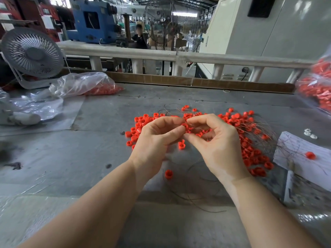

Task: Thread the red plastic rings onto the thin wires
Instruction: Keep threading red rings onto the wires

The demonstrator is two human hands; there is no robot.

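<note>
The left hand (157,138) and right hand (215,140) pinch 1 red ring (185,125) together above the ring pile (250,151).

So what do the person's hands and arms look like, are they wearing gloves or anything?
No gloves. The left hand and the right hand are both bare, and so are the forearms, with no sleeves showing. I can't see any rings, watch or bracelet on them. The fingernails look short and unpainted.

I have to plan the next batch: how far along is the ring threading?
Done: rings with wires lie at right. In hand: the left hand and right hand pinch one red ring between them. Left: the loose pile and full bags.
</note>
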